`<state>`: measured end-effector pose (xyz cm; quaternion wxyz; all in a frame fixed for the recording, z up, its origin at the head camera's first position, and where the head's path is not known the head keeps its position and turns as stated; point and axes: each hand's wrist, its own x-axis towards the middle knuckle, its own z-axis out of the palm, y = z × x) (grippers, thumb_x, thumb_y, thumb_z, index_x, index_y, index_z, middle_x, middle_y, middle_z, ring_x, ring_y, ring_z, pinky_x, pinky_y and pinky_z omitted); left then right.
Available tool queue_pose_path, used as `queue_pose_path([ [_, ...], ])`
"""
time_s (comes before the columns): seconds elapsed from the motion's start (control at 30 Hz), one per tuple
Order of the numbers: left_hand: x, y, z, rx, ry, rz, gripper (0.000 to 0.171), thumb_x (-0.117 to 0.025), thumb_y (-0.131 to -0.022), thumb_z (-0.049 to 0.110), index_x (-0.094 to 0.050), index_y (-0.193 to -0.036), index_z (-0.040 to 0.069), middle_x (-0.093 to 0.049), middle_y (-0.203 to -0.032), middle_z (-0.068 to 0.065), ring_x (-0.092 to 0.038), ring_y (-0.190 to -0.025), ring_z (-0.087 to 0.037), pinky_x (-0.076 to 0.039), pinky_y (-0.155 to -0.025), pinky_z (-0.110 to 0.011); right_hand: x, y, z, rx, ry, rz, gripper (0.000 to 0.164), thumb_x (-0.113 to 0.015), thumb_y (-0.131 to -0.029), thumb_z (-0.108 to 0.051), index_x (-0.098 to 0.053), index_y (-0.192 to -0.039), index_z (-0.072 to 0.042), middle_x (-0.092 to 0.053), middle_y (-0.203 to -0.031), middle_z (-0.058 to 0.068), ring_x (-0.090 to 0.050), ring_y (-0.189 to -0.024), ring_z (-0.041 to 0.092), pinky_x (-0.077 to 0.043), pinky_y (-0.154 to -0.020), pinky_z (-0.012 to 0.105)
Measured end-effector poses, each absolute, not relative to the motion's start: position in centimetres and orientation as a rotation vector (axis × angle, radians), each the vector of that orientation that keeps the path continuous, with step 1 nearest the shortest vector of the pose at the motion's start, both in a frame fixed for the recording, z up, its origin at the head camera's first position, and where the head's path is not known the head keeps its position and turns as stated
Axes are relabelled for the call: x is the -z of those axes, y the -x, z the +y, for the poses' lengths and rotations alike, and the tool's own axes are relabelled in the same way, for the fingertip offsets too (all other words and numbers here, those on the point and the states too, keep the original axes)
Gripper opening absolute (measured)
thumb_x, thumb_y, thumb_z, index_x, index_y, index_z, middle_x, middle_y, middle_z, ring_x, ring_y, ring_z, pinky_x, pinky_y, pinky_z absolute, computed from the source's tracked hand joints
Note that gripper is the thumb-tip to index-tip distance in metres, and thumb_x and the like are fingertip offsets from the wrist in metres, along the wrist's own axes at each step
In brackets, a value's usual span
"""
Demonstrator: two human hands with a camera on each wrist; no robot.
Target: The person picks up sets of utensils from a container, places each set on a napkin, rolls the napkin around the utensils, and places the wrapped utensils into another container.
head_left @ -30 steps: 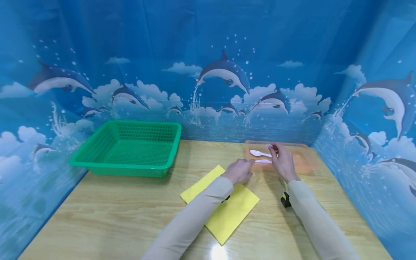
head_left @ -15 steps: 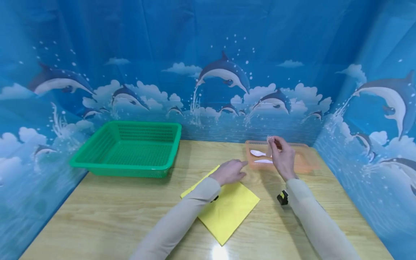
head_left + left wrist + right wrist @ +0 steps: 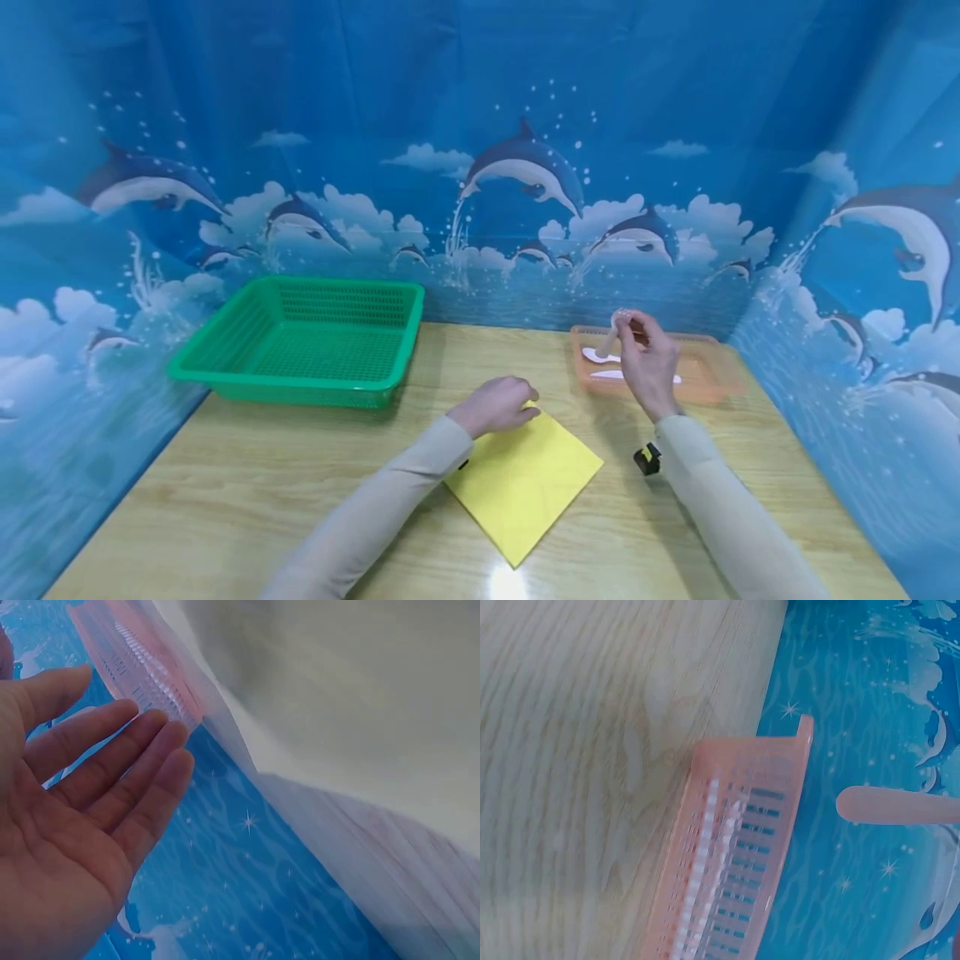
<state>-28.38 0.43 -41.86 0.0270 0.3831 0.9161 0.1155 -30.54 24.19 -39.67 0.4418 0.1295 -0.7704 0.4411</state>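
In the head view my right hand (image 3: pixel 651 362) pinches a white plastic fork (image 3: pixel 609 340) near its jagged end, above the orange tray (image 3: pixel 708 387). The fork's handle (image 3: pixel 900 805) slants downward, and its rounded tip shows in the right wrist view. Inside the tray lie a white spoon (image 3: pixel 594 357) and, nearer the front, a white knife (image 3: pixel 609 375). My left hand (image 3: pixel 495 407) is over the far corner of a folded yellow cloth (image 3: pixel 525 483). Its palm and loosely extended fingers show bare in the left wrist view.
A green slotted basket (image 3: pixel 285 382) stands at the back left of the wooden table (image 3: pixel 225 492). Blue dolphin-print curtain (image 3: pixel 375 100) walls in the back and both sides, close behind the tray and basket.
My right hand has raised the fork out of the tray and tilted it, uncovering more of the knife. My left hand has drawn back leftward from the tray to over the cloth.
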Motion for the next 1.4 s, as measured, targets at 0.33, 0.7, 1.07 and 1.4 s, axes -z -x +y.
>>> queue_pose_path([
  [0.33, 42.0, 27.2, -2.7, -0.225, -1.222, 2.875, 0.022, -0.065, -0.094, 0.026, -0.065, -0.077, 0.011, -0.057, -0.071, 0.003, -0.049, -0.065, -0.008, -0.051, -0.068, -0.027, 39.4, 30.5, 22.4, -1.17, -0.315, -1.898, 0.016, -0.065, -0.094, -0.01, -0.07, -0.107, -0.001, -0.073, -0.1, 0.017, -0.059, -0.086, -0.014, -0.049, -0.073, 0.006],
  [0.7, 42.9, 25.5, -5.6, -0.157, -1.152, 2.862, 0.041, -0.069, -0.088, 0.047, -0.071, -0.097, 0.007, -0.068, -0.096, -0.006, -0.062, -0.084, -0.016, -0.055, -0.079, -0.03, 39.3, 29.9, 20.6, -1.409, -0.307, -2.16, 0.025, -0.063, -0.096, -0.018, -0.069, -0.115, -0.004, -0.071, -0.104, 0.017, -0.068, -0.083, 0.006, -0.059, -0.072, 0.025],
  [1.07, 43.9, 23.8, -8.2, -0.115, -1.079, 2.855, 0.059, -0.071, -0.079, 0.062, -0.062, -0.103, 0.009, -0.06, -0.118, -0.009, -0.059, -0.091, -0.017, -0.054, -0.081, -0.032, 39.5, 30.1, 18.0, -1.524, -0.371, -2.485, 0.029, -0.063, -0.096, -0.011, -0.064, -0.12, 0.004, -0.071, -0.101, 0.022, -0.07, -0.083, 0.022, -0.061, -0.072, 0.036],
  [1.4, 44.5, 23.9, -8.6, -0.098, -1.092, 2.821, 0.07, -0.074, -0.073, 0.064, -0.063, -0.11, 0.005, -0.058, -0.131, -0.012, -0.062, -0.107, -0.022, -0.053, -0.095, -0.034, 41.1, 31.4, 15.9, -2.02, -0.071, -2.685, 0.028, -0.058, -0.097, -0.006, -0.058, -0.12, 0.009, -0.07, -0.094, 0.015, -0.067, -0.072, 0.012, -0.059, -0.082, 0.04],
])
